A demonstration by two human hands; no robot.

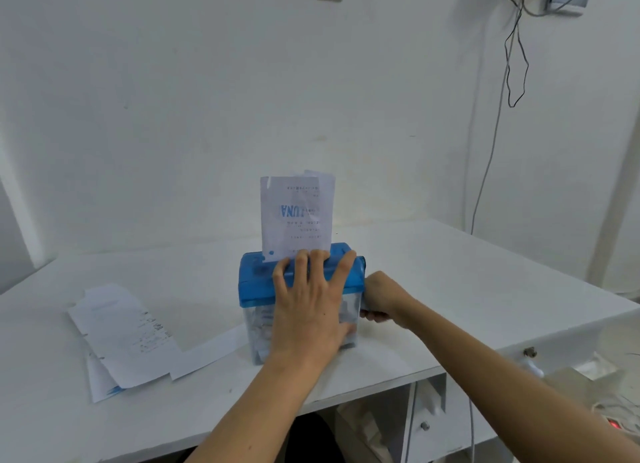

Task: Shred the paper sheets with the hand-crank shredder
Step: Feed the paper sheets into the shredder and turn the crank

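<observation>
A small shredder with a blue lid point(256, 279) and a clear bin point(259, 327) stands in the middle of the white table point(450, 275). Shredded strips show inside the bin. A printed paper sheet point(296, 216) stands upright in the slot on top. My left hand point(308, 300) lies spread over the lid and the front of the bin, fingers straight, pressing it down. My right hand point(381, 298) is at the shredder's right side, curled round the crank handle, which is mostly hidden by the fingers.
A loose pile of paper sheets point(124, 338) lies on the table left of the shredder. Behind the table is a white wall with hanging cables point(516, 64). Drawers point(426, 424) sit under the table's right end, with clutter on the floor at far right.
</observation>
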